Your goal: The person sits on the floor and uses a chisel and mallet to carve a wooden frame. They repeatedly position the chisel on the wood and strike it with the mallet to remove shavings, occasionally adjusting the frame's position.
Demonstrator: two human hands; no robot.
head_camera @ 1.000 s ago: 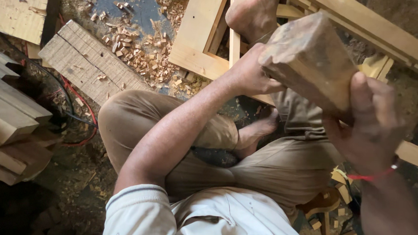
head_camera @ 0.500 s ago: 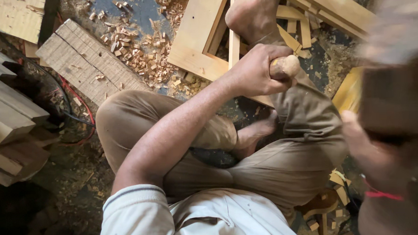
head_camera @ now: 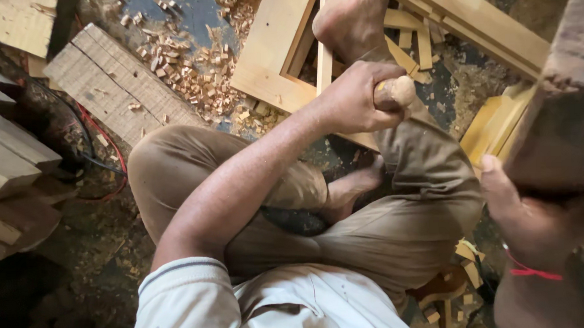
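While the fingers of my left hand (head_camera: 354,103) curl tight round the rounded wooden chisel handle (head_camera: 395,92), only the pale butt end of that handle shows past the thumb; the blade is hidden beneath the fist. The handle stands just above my right knee, at the near edge of the pale wooden frame (head_camera: 272,61), which I take as my landmark.

My right hand (head_camera: 524,224) is clenched on the shaft of a heavy wooden mallet (head_camera: 558,109), whose dark, blurred head is raised high, well to the right of the frame and very near the camera (so it fills that whole edge of the view). A red thread (head_camera: 532,272) circles the right wrist.

A bare foot (head_camera: 352,19) rests on the frame, just beyond the left fist. Loose pale slats (head_camera: 414,37) lie inside the frame beside that foot. Left of the frame, wood chips (head_camera: 198,77) are scattered over the ground, and beyond them lies a grey, rough-sawn plank (head_camera: 118,86). Farther left still, stacked timber blocks (head_camera: 7,154) sit with a red cable (head_camera: 113,147) running by them. I sit cross-legged in khaki trousers (head_camera: 398,225), nearer than the frame.
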